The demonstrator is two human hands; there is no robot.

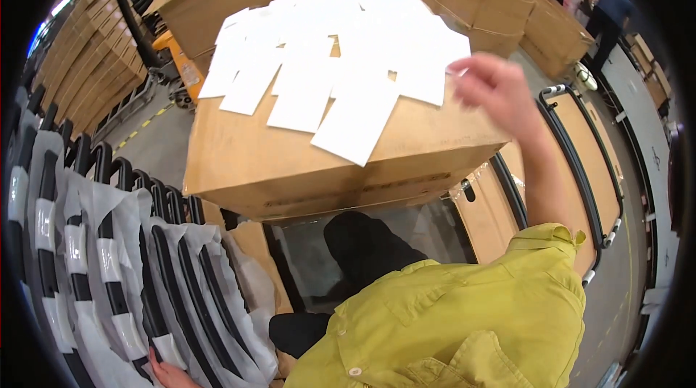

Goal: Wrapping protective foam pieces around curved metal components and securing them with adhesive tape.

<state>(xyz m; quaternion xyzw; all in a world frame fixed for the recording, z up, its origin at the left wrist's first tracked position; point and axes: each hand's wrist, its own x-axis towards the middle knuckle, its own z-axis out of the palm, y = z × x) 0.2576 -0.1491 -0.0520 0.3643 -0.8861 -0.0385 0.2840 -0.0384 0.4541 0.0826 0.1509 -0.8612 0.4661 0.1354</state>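
Many white rectangular sheets (362, 118) lie overlapping on top of a large brown cardboard box (268, 152) in front of me. My right hand (496, 91) is just off the sheets' right edge, over the box's right side. Its fingers are smeared by motion, and I cannot make out anything held in them. Low on the left, my left hand (172, 373) is closed against a black metal tube frame (154, 315) with white wrapping around it. Some of its fingers are hidden behind the frame and the picture's edge.
Several wrapped black frames (109, 243) stand in a row at my left. Board panels with black tube edging (580, 156) lean at the right. Open cardboard boxes (475, 0) and an orange pallet jack (181, 65) are behind. Two people (609, 15) stand at the far right.
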